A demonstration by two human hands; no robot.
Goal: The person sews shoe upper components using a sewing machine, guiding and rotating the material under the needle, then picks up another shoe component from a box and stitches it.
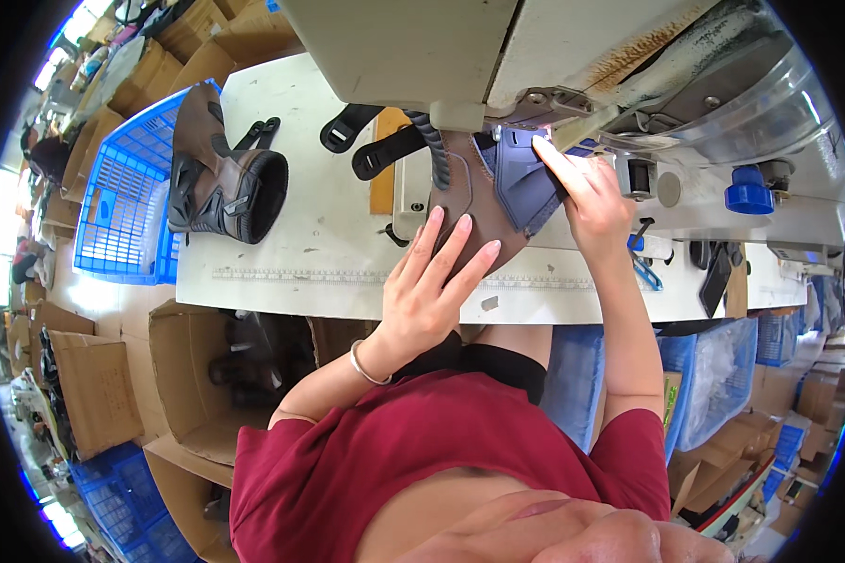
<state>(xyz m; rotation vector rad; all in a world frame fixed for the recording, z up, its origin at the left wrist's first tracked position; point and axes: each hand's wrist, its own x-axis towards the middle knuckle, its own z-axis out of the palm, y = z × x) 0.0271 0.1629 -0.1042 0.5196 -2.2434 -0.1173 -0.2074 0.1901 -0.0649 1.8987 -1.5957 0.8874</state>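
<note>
A brown boot upper (483, 188) with a padded black edge lies under the sewing machine head (455, 108). My left hand (427, 286) rests on the brown part, fingers spread and flat. A dark blue moulded panel (526, 178) sits against the upper, below the machine's needle area. My right hand (596, 202) grips this panel at its right side, its index finger stretched along the top edge near the needle; the thumb is hidden. Two black straps (376, 155) stick out to the upper's left.
Another brown and black boot upper (225, 183) stands on the white table (300, 281) at left, beside a blue plastic basket (122, 206). A printed ruler strip (319, 276) runs along the front. Blue-handled snips (646, 267) lie right. Below left is a cardboard box (188, 375).
</note>
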